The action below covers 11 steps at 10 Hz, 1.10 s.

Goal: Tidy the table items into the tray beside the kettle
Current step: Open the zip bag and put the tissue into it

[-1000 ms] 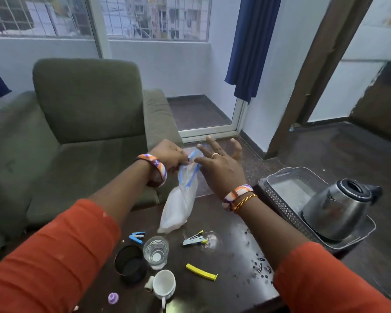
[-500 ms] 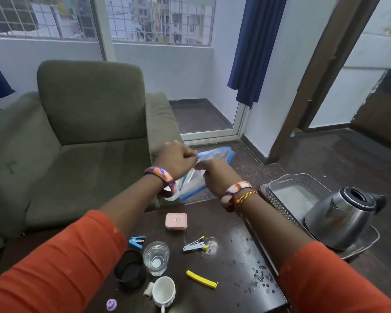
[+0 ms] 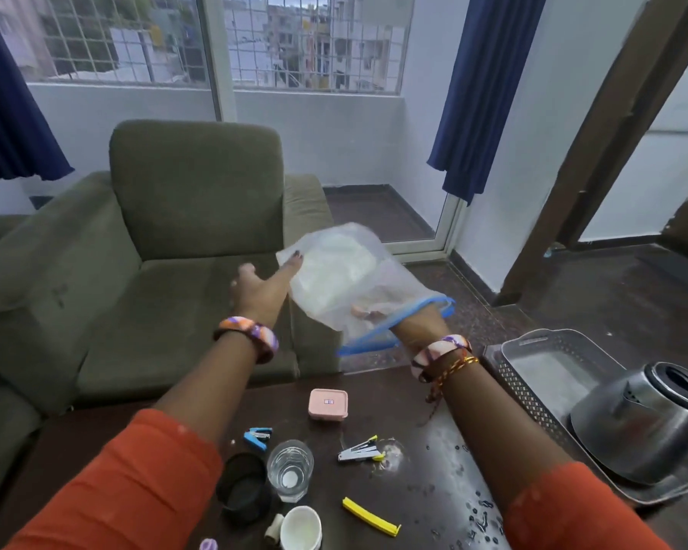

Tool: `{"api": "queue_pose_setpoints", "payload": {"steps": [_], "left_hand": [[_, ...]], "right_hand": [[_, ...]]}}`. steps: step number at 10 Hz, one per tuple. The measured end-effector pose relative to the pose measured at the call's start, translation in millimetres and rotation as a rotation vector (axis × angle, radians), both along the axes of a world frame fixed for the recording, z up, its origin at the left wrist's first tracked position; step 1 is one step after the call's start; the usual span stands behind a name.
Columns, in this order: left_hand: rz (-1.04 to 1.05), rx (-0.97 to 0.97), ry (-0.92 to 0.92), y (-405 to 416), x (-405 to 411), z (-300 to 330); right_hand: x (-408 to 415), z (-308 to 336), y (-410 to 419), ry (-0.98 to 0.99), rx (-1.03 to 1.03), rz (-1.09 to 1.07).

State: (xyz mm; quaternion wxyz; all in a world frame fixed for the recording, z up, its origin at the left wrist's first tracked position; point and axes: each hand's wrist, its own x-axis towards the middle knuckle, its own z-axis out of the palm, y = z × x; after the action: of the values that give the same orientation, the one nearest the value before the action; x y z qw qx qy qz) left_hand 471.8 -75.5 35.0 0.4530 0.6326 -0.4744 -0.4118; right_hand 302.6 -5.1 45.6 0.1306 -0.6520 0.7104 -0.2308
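Olive-green armchair before pale walls; barred windows with daylight, dark blue curtains, dark floor, brown door frame at right.

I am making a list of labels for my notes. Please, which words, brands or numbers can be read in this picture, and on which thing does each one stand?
No text can be read.
Pink lidded box: a small mark on the lid, too blurred to read.
Steel kettle, zip bag, white cup, staplers: no lettering visible.
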Motion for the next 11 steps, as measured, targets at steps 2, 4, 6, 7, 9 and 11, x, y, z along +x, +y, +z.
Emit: {"api": "queue_pose_setpoints", "payload": {"steps": [2, 4, 6, 7, 9, 11], "left_hand": [[-0.216, 0.266, 0.821, 4, -7, -19], [-0.209, 0.203, 0.911, 14, -17, -28], [-0.215, 0.158, 0.897, 22, -28, -29], [-0.281, 0.188, 0.917, 26, -31, -29], [-0.295, 0.334, 0.847, 29, -32, -30], [-0.329, 0.309, 0.955, 27, -32, -29]], "right_hand": [[12, -8, 11, -0.205, 0.319, 0.078], [17, 10, 31, 0.503, 0.705, 0.059], [17, 3, 28, 0.607, 0.687, 0.082], [19, 12, 31, 0.565, 0.655, 0.057], [4, -5, 21, 0.600, 0.657, 0.077], [-9, -13, 25, 0.498, 0.690, 0.008]]}}
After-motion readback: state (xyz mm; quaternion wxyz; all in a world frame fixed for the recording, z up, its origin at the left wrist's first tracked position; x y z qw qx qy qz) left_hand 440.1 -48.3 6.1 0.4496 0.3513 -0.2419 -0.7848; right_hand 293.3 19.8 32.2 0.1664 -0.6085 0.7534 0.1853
